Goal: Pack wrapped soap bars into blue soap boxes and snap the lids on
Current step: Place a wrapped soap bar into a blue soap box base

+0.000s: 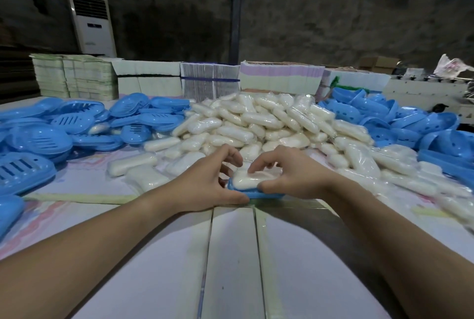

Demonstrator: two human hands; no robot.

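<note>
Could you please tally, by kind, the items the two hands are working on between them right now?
wrapped soap bar: 1
blue soap box: 1
Total: 2

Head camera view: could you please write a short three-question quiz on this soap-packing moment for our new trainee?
1. True or false: a lid already covers the blue soap box held between the hands.
2. Where does the pile of wrapped soap bars lie? A) beyond the hands, mid-table B) on the floor C) on the air conditioner
3. Fill in: the left hand and right hand seat a wrapped soap bar in the ____.

Key: 1 false, the bar is uncovered; 2 A; 3 blue soap box.
</note>
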